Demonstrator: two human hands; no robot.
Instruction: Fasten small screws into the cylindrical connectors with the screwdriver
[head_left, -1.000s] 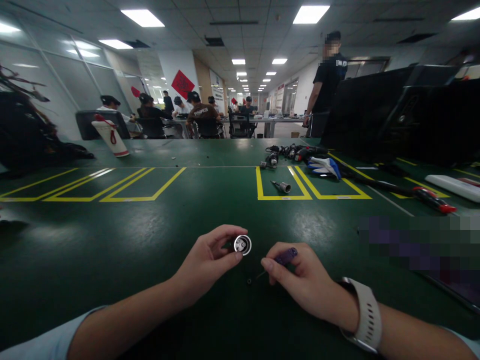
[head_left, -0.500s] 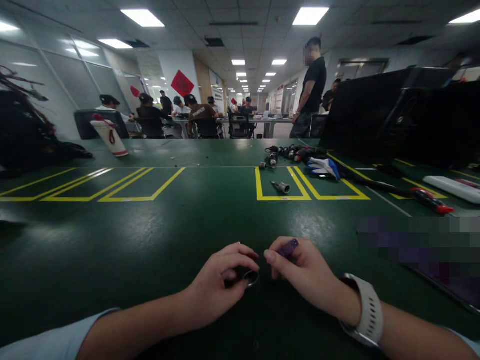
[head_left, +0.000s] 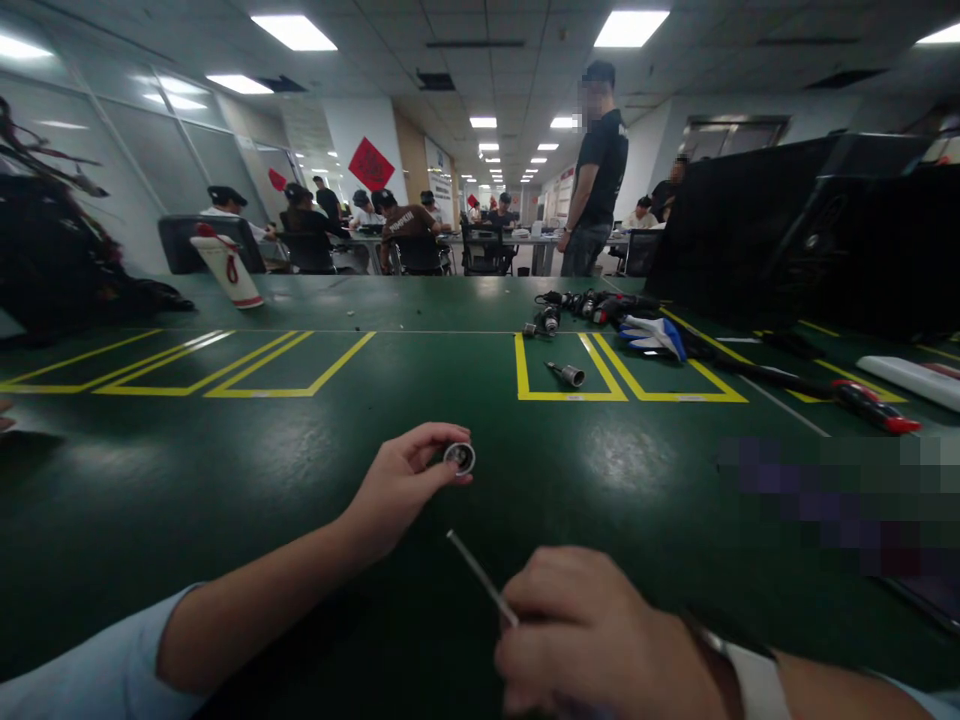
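Note:
My left hand [head_left: 397,480] is raised a little over the green table [head_left: 300,460] and pinches a small round metal part [head_left: 460,457] between thumb and fingers, its open end facing me. My right hand [head_left: 600,640] is close to the camera at the bottom, closed in a fist around a small screwdriver whose thin metal shaft [head_left: 480,575] points up and left toward the part. The screwdriver's purple handle is hidden inside the fist. A white watch strap [head_left: 757,680] sits on that wrist.
Yellow taped boxes mark the table. One box holds a metal socket [head_left: 566,373]; behind it lie dark tool parts [head_left: 585,303], a blue-white glove [head_left: 652,335] and a red-handled tool [head_left: 870,405]. Black cases [head_left: 787,230] stand right. A person [head_left: 596,170] stands beyond; others sit.
My left hand has lifted the round part off the table and moved it forward. My right hand pulled back toward me, the screwdriver shaft now pointing up. The standing person walked left.

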